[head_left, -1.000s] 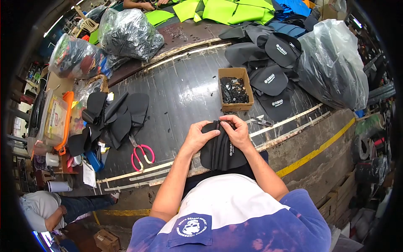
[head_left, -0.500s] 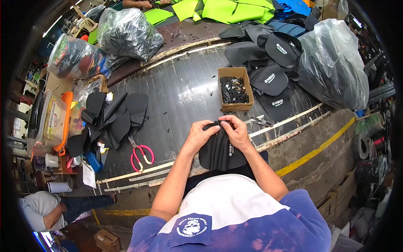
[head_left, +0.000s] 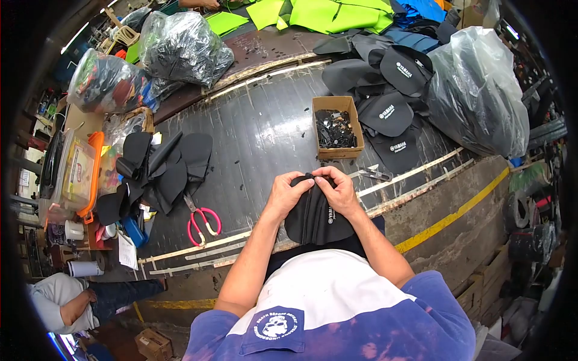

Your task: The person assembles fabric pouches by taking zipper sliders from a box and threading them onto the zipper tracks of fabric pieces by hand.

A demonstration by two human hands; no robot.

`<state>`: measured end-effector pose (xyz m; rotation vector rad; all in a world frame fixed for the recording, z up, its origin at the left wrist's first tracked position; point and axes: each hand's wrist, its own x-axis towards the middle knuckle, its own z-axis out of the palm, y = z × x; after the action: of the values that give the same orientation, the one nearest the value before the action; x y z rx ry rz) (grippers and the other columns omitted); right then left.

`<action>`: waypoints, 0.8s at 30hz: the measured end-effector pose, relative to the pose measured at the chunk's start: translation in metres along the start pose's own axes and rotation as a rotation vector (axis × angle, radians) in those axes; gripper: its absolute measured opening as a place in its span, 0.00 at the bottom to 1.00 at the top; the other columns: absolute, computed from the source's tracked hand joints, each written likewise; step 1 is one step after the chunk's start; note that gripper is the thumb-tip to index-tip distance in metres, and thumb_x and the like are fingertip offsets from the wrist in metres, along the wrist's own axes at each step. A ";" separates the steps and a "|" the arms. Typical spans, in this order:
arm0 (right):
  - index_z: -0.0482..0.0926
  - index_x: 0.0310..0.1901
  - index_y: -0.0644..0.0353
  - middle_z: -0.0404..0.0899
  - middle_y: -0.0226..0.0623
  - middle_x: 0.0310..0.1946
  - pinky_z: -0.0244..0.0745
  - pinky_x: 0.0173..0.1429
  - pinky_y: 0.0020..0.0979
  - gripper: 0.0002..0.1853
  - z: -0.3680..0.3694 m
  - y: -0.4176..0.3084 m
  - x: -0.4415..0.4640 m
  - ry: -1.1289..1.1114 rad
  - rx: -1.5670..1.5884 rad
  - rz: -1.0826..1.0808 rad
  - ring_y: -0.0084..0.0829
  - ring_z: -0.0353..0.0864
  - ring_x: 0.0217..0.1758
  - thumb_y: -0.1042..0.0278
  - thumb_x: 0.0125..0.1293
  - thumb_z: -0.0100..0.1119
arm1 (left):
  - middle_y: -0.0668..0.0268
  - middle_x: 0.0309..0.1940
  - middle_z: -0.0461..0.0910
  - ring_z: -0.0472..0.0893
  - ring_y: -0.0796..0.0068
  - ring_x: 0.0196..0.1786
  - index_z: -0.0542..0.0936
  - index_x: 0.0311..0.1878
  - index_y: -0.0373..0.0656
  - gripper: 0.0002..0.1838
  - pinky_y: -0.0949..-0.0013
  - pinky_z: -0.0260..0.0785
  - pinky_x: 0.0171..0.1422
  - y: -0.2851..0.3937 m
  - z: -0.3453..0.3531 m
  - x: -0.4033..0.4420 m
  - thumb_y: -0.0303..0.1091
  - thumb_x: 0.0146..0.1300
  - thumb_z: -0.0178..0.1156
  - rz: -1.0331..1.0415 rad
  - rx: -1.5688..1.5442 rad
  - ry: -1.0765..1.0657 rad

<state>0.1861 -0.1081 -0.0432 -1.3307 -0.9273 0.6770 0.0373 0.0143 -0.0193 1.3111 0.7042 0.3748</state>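
A black fabric pouch [head_left: 298,225] with a zipper strip down its middle and white YAMAHA lettering hangs at the table's front edge, close to my body. My left hand [head_left: 288,194] pinches its top end between thumb and fingers. Right beside it, my right hand [head_left: 338,192] is closed on the same end, the two thumbs almost touching. Whatever small part lies between the fingertips is hidden. Just beyond the hands stands a cardboard box [head_left: 337,154] of small dark and metallic pieces. A cutting tool [head_left: 376,174] rests to the right of my right hand.
Pink-handled scissors [head_left: 205,225] lie left, by a pile of black fabric pieces [head_left: 165,168]. More YAMAHA pouches [head_left: 388,114] are heaped at right beside a large plastic bag [head_left: 475,90]. Bright green sheets [head_left: 325,15] cover the far side, near another person's hand. Someone sits lower left.
My right fingertips have shifted very slightly toward my left hand at the pouch's top end. Everything on the table stays where it was.
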 end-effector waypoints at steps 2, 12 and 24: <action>0.85 0.53 0.65 0.87 0.27 0.42 0.77 0.48 0.21 0.08 -0.001 0.000 0.000 -0.007 -0.007 -0.012 0.15 0.81 0.42 0.73 0.78 0.64 | 0.71 0.34 0.87 0.82 0.84 0.36 0.89 0.42 0.38 0.08 0.76 0.75 0.40 0.005 0.001 0.000 0.33 0.68 0.74 0.008 -0.003 0.004; 0.85 0.53 0.65 0.87 0.27 0.42 0.78 0.51 0.23 0.09 -0.003 -0.004 0.003 0.016 0.084 0.105 0.16 0.83 0.45 0.75 0.74 0.69 | 0.71 0.35 0.89 0.83 0.84 0.37 0.90 0.46 0.35 0.12 0.73 0.77 0.41 0.021 -0.008 -0.008 0.35 0.69 0.73 -0.029 0.192 -0.130; 0.81 0.59 0.66 0.86 0.31 0.49 0.78 0.60 0.24 0.19 -0.006 -0.001 0.005 -0.043 0.218 0.085 0.20 0.83 0.53 0.78 0.69 0.71 | 0.70 0.39 0.90 0.84 0.83 0.38 0.90 0.50 0.34 0.13 0.75 0.78 0.44 0.007 -0.014 -0.004 0.36 0.73 0.68 -0.089 -0.033 -0.119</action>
<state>0.1939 -0.1076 -0.0413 -1.1701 -0.8098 0.8508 0.0262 0.0242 -0.0132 1.2555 0.6506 0.2335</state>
